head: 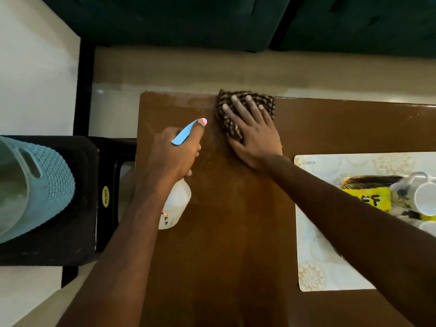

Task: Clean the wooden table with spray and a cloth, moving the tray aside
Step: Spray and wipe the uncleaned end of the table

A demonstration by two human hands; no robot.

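Observation:
My right hand [253,133] lies flat, fingers spread, pressing a brown-and-cream checked cloth [226,123] onto the wooden table [224,232] at its far edge. My left hand [175,152] grips the neck of a white spray bottle [175,204] with a blue trigger and pink nozzle, held just left of the cloth and pointing at the tabletop. A pale patterned tray [316,263] sits on the right part of the table, partly under my right forearm. The wood near the cloth looks wet and streaked.
The tray holds white cups [424,199], a yellow packet [368,199] and a dark ribbed item. A light blue woven basket [35,185] rests on a black stool at the left. A dark green sofa [236,20] runs along the far side.

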